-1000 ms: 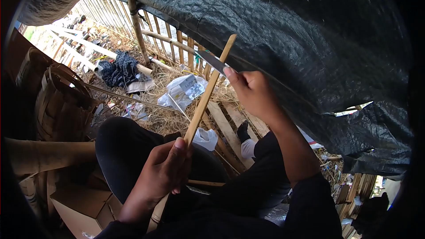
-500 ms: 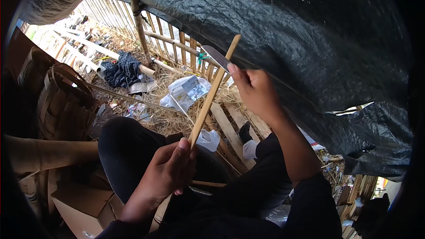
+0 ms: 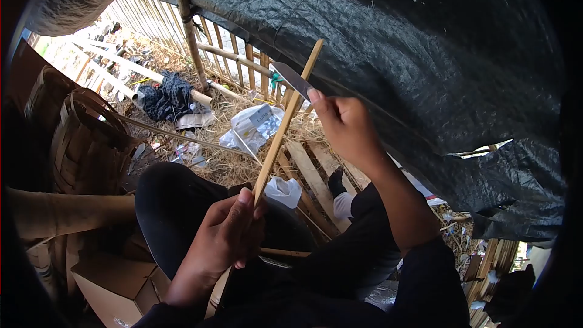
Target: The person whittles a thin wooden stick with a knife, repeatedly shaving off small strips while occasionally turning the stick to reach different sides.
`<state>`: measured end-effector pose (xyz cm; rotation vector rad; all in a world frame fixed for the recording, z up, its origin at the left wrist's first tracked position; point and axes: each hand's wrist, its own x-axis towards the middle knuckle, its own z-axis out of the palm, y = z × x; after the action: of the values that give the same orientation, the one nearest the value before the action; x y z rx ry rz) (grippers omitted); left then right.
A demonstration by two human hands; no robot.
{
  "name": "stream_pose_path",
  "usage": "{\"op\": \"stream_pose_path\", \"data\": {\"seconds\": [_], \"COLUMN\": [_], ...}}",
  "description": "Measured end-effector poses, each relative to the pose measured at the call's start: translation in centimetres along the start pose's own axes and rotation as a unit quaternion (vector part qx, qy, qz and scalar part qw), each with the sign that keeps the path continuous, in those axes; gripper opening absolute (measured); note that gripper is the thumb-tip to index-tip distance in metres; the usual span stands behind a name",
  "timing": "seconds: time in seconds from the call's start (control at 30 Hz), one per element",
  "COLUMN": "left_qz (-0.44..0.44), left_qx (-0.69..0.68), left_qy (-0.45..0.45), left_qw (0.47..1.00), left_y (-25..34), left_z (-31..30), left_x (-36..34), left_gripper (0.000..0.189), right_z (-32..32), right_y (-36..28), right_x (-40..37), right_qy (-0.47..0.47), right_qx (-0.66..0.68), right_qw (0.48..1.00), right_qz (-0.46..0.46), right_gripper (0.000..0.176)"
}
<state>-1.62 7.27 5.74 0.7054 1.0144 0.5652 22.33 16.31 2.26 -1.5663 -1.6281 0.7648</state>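
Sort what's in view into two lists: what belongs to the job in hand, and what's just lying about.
In the job:
wooden strip, held in the left hand
knife, in the right hand, blade across the strip

Apparently just lying about:
dark cloth
printed plastic bag
small white bag
cardboard box

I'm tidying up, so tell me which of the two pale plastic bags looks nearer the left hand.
The small white bag, ahead of the left hand; the larger bag, with a printed label, lies farther off on the straw.
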Motion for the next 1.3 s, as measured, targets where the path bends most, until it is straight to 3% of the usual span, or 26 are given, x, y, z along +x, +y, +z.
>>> {"op": "stream_pose_path", "data": {"seconds": [0.03,0.07,0.13,0.2,0.27,0.33,0.4,0.47,0.5,0.53,0.6,0.63,0.67,0.73,0.77,0.8,0.87,0.93,0.97,1.0,1.07,1.13,1.2,1.23,1.27,1.3], "left_qz": [-0.003,-0.004,0.001,-0.004,-0.016,-0.006,-0.012,-0.003,-0.002,0.004,0.006,0.008,0.008,0.0,-0.005,0.0,0.01,0.0,0.0,0.005,-0.004,-0.001,0.012,0.004,-0.001,0.0], "left_qx": [-0.019,-0.038,-0.024,-0.012,-0.036,-0.026,-0.007,-0.03,-0.03,-0.03,-0.028,-0.019,-0.015,-0.021,-0.024,-0.027,-0.017,-0.027,-0.034,-0.034,-0.015,-0.018,-0.029,-0.033,-0.038,-0.039], "left_qy": [-0.011,-0.021,-0.013,-0.005,-0.027,-0.014,-0.002,-0.02,-0.02,-0.018,-0.015,-0.012,-0.009,-0.013,-0.018,-0.018,-0.017,-0.023,-0.03,-0.031,-0.001,-0.009,-0.014,-0.015,-0.015,-0.015], "left_qw": [1.0,0.999,1.0,1.0,0.999,1.0,1.0,0.999,0.999,0.999,0.999,1.0,1.0,1.0,1.0,0.999,1.0,0.999,0.999,0.999,1.0,1.0,0.999,0.999,0.999,0.999], "left_y": [-0.2,-0.3,-0.2,-0.4,-0.3,0.0,0.1,0.1,0.0,-0.1,0.0,0.1,-0.1,-0.2,-0.2,-0.1,-0.1,-0.3,-0.2,-0.1,0.1,0.2,0.0,0.0,0.0,0.1], "left_z": [-0.3,-0.5,-0.4,-0.4,-0.3,-0.3,-0.2,0.2,0.0,-0.3,-0.4,-0.2,0.0,-0.1,-0.1,-0.1,-0.3,0.0,0.1,-0.1,-0.4,0.0,0.0,-0.2,-0.2,-0.1], "left_x": [0.1,0.3,0.5,0.2,0.2,0.1,0.0,0.2,0.1,0.2,0.5,0.6,0.5,0.3,0.4,0.5,0.5,0.4,0.5,0.5,0.3,0.4,0.3,0.2,0.3,0.4], "left_gripper": [0.045,0.044,0.045,0.045,0.045,0.045,0.044,0.044,0.044,0.044,0.044,0.044,0.045,0.045,0.045,0.045,0.045,0.045,0.045,0.045,0.044,0.044,0.043,0.044,0.044,0.044], "right_z": [0.7,2.1,2.7,0.2,1.0,3.9,1.4,0.1,0.1,1.4,4.4,2.2,0.9,-0.1,1.1,2.8,2.1,0.1,0.2,0.8,3.9,1.2,0.2,0.4,2.0,3.5], "right_y": [-1.1,-1.3,-1.1,-1.1,-1.0,-2.0,-1.0,-0.2,-1.3,-1.6,-2.1,-0.9,-0.2,-1.2,-1.4,-1.6,-1.4,-0.7,0.0,-1.4,-2.3,-1.9,-0.9,-2.1,-2.1,-2.2], "right_x": [-1.3,-2.9,-3.1,-1.0,-1.2,-4.0,-2.3,-0.1,-0.7,-2.3,-3.5,-2.5,-1.3,-0.5,-2.0,-3.2,-2.8,-0.5,-0.3,-1.8,-4.0,-2.4,-0.9,-1.9,-3.5,-4.3], "right_qy": [-0.021,-0.07,-0.057,-0.052,-0.024,0.002,-0.109,0.019,0.004,-0.039,0.069,-0.106,-0.077,-0.006,-0.039,-0.073,-0.104,-0.027,-0.005,-0.034,0.004,-0.134,-0.028,-0.061,-0.09,-0.056], "right_qx": [0.027,0.047,0.015,0.02,0.02,0.094,0.041,0.023,0.027,0.051,0.084,0.045,0.034,0.042,0.055,0.089,0.045,0.042,0.028,0.043,0.077,0.016,0.053,0.057,0.067,0.084], "right_qw": [0.998,0.996,0.995,0.997,0.998,0.992,0.993,0.999,0.999,0.998,0.979,0.992,0.996,0.999,0.998,0.991,0.991,0.998,0.999,0.997,0.988,0.99,0.998,0.993,0.994,0.992], "right_qz": [0.047,-0.012,-0.076,0.062,0.055,-0.087,0.024,0.024,0.045,0.012,-0.173,-0.044,0.039,0.019,0.016,-0.063,-0.071,0.027,0.022,0.061,-0.13,0.034,0.028,0.08,-0.016,-0.069], "right_gripper": [0.058,0.059,0.059,0.055,0.054,0.054,0.056,0.058,0.058,0.057,0.056,0.056,0.058,0.059,0.059,0.059,0.059,0.058,0.058,0.057,0.056,0.057,0.056,0.056,0.056,0.056]}}
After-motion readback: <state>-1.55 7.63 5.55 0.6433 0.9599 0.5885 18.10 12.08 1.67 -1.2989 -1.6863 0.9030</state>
